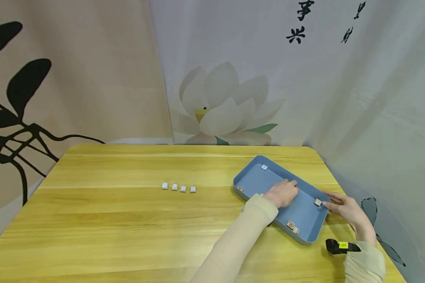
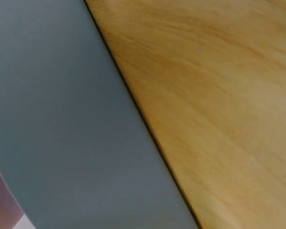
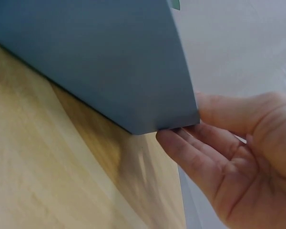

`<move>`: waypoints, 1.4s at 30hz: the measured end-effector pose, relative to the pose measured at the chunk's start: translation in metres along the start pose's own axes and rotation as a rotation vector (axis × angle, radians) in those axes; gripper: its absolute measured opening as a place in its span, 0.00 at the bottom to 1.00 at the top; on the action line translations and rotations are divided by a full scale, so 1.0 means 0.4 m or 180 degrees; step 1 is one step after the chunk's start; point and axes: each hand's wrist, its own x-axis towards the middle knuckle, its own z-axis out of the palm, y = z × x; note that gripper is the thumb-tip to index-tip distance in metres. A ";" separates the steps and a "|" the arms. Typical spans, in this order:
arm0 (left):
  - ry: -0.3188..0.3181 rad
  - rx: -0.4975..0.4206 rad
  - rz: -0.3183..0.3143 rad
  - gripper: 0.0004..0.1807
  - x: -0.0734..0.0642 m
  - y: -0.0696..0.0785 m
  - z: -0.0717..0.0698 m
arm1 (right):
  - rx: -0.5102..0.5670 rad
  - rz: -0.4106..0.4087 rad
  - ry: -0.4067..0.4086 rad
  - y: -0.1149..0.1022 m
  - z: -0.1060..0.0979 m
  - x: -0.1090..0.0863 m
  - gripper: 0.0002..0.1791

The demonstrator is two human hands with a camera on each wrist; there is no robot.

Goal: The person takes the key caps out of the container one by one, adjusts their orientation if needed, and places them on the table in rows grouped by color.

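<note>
A shallow blue tray (image 1: 258,179) sits at an angle on the right half of the table. My left hand (image 1: 283,192) reaches into its middle, the fingertips hidden behind the hand; I cannot tell whether they hold anything. At the tray's right corner, my right hand (image 1: 345,208) grips the wall, with the thumb (image 3: 224,112) on the rim side and the other fingers (image 3: 186,155) beneath the edge. Inside lie several small keycaps: a white keycap (image 1: 264,167) at the far end, another keycap (image 1: 317,202) close to the right thumb, and a brown-faced keycap (image 1: 291,225) along the near wall.
Several white keycaps (image 1: 174,187) stand in a short row on the wooden table (image 1: 109,220), left of the tray. A black device with a yellow label (image 1: 342,246) is at my right wrist. Printed curtains (image 1: 226,106) hang behind the table.
</note>
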 end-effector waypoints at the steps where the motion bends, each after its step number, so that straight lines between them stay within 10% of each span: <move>1: 0.0022 0.0024 -0.0001 0.16 -0.001 0.000 -0.002 | -0.0007 0.0010 0.0006 -0.001 0.000 0.000 0.38; 9: 0.0067 0.0091 0.0087 0.12 -0.014 -0.004 -0.011 | 0.0000 0.0036 0.0006 -0.003 0.001 0.001 0.38; 20: 0.0034 -0.0600 0.0292 0.12 -0.054 -0.028 -0.035 | 0.0039 -0.0022 -0.0005 0.008 0.001 0.003 0.37; 31: 0.0604 -0.1234 0.0641 0.15 -0.136 -0.103 -0.034 | 0.0036 -0.0036 -0.0033 0.006 -0.002 -0.003 0.37; 42: 0.0718 -0.2534 0.0410 0.10 -0.217 -0.171 -0.024 | 0.0051 -0.0075 -0.0009 0.005 0.000 -0.001 0.37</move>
